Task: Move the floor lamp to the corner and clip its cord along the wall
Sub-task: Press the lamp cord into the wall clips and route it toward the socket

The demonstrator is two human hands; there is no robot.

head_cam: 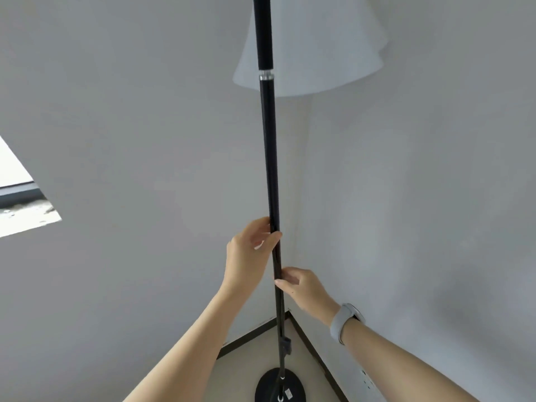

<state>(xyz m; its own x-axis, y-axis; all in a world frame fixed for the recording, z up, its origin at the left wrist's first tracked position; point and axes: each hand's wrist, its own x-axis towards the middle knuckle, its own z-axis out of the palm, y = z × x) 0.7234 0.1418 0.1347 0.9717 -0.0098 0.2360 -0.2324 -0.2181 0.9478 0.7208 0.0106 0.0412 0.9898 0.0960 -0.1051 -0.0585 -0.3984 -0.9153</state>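
Nearest the camera, two bare forearms were seen reaching up and forward from the bottom edge, the right one banded at the wrist by a pale grey watch (345,322). The right hand (304,288) was closed loosely on the black pole (271,169) of the floor lamp, thumb and fingertips pinching it from the right side. Just above it, the left hand (249,250) was wrapped around the same pole from the left, the thumb laid across the front of the tube and the fingers curled behind it. Below the hands, the pole was seen running down to a round black base (269,387) resting on the pale floor (235,375), with a small white label stuck on the base and a small black block (285,345) fixed to the lower pole. A thin cord (280,329) was seen running alongside the lower pole toward the base; its further course could not be told. The base stood close to the corner, just in front of the dark skirting (252,332) where the two grey walls met. A white wall socket (367,380) was set low on the right wall, near the base. Higher up, a silver ring (266,74) joined two sections of the pole, and behind it the white lampshade (319,53) was seen against the corner. At far left, a bright window opening (20,195) was cut into the left wall.
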